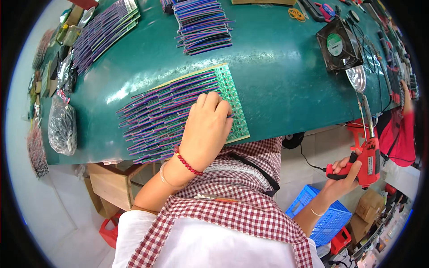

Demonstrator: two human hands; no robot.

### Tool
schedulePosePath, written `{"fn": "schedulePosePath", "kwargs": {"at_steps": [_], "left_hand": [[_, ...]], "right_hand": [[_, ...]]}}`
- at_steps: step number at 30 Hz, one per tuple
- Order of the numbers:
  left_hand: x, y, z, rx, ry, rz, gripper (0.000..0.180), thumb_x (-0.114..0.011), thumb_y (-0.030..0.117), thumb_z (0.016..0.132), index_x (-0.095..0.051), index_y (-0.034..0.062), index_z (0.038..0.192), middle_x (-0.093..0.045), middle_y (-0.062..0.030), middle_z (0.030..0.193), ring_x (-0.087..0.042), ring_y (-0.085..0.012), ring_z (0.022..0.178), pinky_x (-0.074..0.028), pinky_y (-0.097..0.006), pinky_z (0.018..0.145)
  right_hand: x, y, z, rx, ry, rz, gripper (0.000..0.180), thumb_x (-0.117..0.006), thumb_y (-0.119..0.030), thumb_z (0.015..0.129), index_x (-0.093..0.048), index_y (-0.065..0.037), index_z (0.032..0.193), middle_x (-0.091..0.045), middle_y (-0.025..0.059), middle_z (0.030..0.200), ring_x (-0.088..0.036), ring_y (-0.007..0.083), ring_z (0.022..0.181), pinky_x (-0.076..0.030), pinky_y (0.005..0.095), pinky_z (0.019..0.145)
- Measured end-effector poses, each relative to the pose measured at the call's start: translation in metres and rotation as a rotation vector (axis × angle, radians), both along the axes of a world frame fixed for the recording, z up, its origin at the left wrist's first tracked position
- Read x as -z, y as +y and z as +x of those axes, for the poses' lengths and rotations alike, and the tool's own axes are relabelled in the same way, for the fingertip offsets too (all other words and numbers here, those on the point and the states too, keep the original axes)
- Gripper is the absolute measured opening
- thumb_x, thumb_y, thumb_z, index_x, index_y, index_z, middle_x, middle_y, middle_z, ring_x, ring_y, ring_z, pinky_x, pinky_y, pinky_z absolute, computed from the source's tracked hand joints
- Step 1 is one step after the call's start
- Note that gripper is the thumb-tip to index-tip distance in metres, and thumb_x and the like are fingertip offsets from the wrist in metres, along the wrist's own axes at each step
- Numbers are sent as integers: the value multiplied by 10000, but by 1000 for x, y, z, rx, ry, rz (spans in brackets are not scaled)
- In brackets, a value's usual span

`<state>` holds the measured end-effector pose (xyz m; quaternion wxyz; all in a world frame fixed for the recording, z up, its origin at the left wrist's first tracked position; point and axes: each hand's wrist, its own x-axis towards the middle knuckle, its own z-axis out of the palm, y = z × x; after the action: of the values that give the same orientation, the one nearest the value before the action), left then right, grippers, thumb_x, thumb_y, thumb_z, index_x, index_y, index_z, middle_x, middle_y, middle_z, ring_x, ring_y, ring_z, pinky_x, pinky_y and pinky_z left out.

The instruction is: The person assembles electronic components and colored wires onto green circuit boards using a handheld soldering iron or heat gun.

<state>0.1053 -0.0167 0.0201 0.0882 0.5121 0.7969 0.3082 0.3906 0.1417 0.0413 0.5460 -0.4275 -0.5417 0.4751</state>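
Note:
A green circuit board panel (233,96) lies on the bench near its front edge, covered over most of its left part by rows of thin multi-coloured wires (165,105). Over its right part rests my left hand (209,117), fingers curled in and closed. Their tips are hidden, so what they pinch does not show, though wires lie right beside them. Off to the right, my right hand (346,172) grips a red soldering gun (369,163) by its black-and-red handle, held upright past the bench edge. Its metal tip end points up near a shiny metal spoon-like piece (356,79).
Stacks of wired boards (105,33) and a bundle of wires (203,27) lie at the back. A black fan (338,44) stands at the right. A filled plastic bag (62,125) hangs over the left edge. Below are a blue basket (328,223) and a wooden box (109,185).

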Motion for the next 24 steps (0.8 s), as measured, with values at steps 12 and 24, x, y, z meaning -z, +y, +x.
{"fn": "schedulePosePath", "kwargs": {"at_steps": [12,24], "left_hand": [[-10,-19,6,-176,-254,168,130,-663,-43,784,-581,16,866,-594,-116,857,-604,-278,784,-493,-350,675],[14,-41,24,87,29,250,251,-748,-74,681,-674,11,905,-604,-88,862,-591,-247,732,-490,-335,603]], "right_hand": [[6,-52,-12,-367,-2,-118,503,-545,-373,985,-477,57,1237,-529,72,686,-450,105,507,-433,266,511],[18,-90,13,-687,-272,-447,582,-650,-443,903,-508,46,1186,-565,91,655,-507,139,521,-439,277,510]]}}
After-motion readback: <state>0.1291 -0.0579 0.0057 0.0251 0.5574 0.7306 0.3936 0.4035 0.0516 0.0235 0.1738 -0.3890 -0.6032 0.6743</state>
